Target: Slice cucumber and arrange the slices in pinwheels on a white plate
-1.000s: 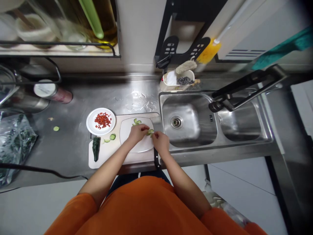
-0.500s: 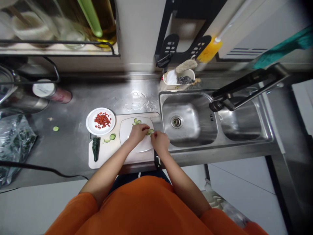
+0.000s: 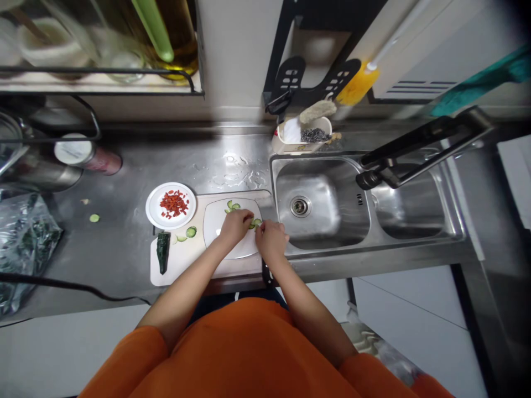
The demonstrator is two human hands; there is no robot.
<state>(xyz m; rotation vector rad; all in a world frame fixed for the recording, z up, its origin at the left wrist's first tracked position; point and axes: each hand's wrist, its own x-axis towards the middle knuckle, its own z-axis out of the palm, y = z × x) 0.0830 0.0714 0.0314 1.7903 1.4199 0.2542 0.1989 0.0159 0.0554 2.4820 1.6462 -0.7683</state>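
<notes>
On a white rounded-square plate [image 3: 212, 221] lie two small groups of cucumber slices, the far group [image 3: 231, 206] fanned out and the right group [image 3: 255, 223] between my hands. My left hand [image 3: 236, 226] has its fingers pinched at the left side of the right group, on a cucumber slice. From the other side, my right hand [image 3: 271, 241] curls its fingers together at the plate's right edge; whatever its fingertips hold is hidden. The plate rests on a pale cutting board [image 3: 178, 265], where a dark green cucumber piece [image 3: 163, 252] and loose cucumber cuts [image 3: 191, 231] also lie.
A white dish [image 3: 151, 213] of red berries stands at the board's far left corner. Right of the board is a double steel sink [image 3: 286, 179] with a black faucet [image 3: 398, 146]. A can [image 3: 89, 153], a plastic bag [image 3: 29, 232] and a stray slice [image 3: 95, 218] are left.
My right hand has shifted and turned slightly, its fingers more bunched and a fingertip showing on the right. My left hand and the slices look nearly the same.
</notes>
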